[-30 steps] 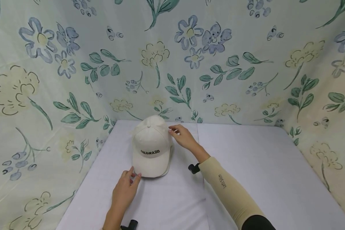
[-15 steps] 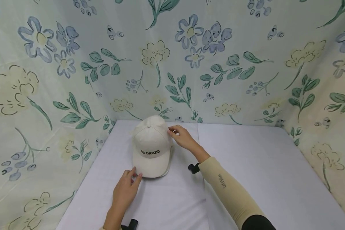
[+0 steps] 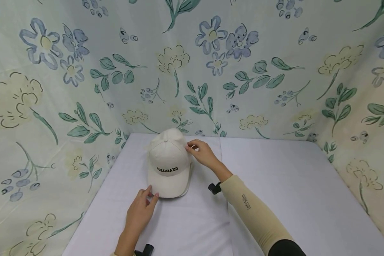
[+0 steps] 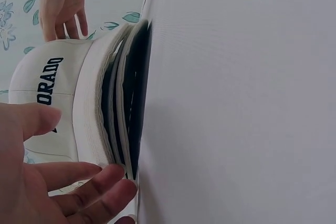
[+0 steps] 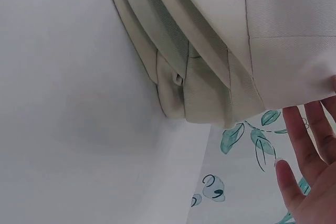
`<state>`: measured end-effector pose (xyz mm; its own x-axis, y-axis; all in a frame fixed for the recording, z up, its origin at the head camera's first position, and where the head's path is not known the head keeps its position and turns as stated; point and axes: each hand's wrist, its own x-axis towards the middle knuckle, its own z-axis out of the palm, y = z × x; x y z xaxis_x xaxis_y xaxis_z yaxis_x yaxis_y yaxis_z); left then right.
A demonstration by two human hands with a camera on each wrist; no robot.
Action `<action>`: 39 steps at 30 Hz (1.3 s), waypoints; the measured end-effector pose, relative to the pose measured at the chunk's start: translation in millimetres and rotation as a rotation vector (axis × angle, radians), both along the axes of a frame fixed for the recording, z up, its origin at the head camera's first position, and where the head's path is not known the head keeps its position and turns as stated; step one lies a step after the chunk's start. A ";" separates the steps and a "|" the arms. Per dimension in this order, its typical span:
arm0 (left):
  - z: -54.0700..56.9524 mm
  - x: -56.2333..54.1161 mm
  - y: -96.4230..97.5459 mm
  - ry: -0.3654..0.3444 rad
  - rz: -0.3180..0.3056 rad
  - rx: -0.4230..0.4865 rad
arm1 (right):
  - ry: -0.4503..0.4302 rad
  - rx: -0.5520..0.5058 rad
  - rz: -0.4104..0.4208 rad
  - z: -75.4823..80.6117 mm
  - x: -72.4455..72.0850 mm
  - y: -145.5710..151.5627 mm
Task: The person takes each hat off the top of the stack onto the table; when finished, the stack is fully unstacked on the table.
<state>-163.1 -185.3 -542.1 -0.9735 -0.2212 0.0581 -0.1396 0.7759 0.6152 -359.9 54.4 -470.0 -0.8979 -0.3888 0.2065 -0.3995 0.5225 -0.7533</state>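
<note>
A stack of nested baseball caps stands on the white table; the top one is a cream cap with COLORADO across its front. Several layered brims show in the left wrist view, with dark gaps between them. My left hand is at the brim's front left corner, its fingertips by the brim edges and its thumb apart. On the other side, my right hand touches the crown's right side with extended fingers. Overlapping cap edges show in the right wrist view. The stack's far side is hidden.
The white-covered table extends to the right of the caps and in front of them. A floral curtain hangs along the back and both sides, close behind the stack. A dark wrist camera sits on the right wrist.
Both hands have shifted only slightly: my left hand a little to the right along the brim, my right hand a touch to the left. The caps stay in place.
</note>
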 end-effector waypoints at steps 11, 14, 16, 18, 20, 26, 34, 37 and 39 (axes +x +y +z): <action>5.0 0.9 1.3 -0.018 -0.005 0.057 | 0.012 -0.020 -0.037 3.0 0.5 2.4; 6.0 1.6 0.3 -0.020 0.014 0.082 | 0.009 -0.018 -0.040 3.1 0.1 2.3; 6.1 1.7 -0.7 -0.028 0.032 0.089 | 0.005 -0.020 -0.041 3.0 -0.1 2.3; 6.4 1.4 -1.8 -0.046 0.049 0.086 | 0.003 -0.022 -0.041 2.7 -0.4 2.3; 7.2 0.8 -2.8 -0.066 0.058 0.078 | 0.001 -0.027 -0.041 2.8 -0.3 2.4; 8.3 -1.4 -4.7 -0.094 0.062 0.082 | -0.002 -0.036 -0.039 2.7 0.3 2.4; 6.3 -2.0 -5.8 -0.101 0.082 0.174 | 0.007 -0.052 -0.035 2.7 1.3 2.4; 5.0 -2.7 -6.0 -0.100 0.087 0.222 | 0.016 -0.053 -0.031 3.1 1.3 2.7; 4.4 -3.3 -6.5 -0.091 0.083 0.256 | 0.018 -0.056 -0.029 3.9 1.3 2.8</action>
<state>-166.4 -191.8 -537.7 -0.9500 -0.2969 -0.0969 -0.2601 0.5803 0.7717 -358.6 57.2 -466.2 -0.9048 -0.3497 0.2431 -0.3981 0.4914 -0.7746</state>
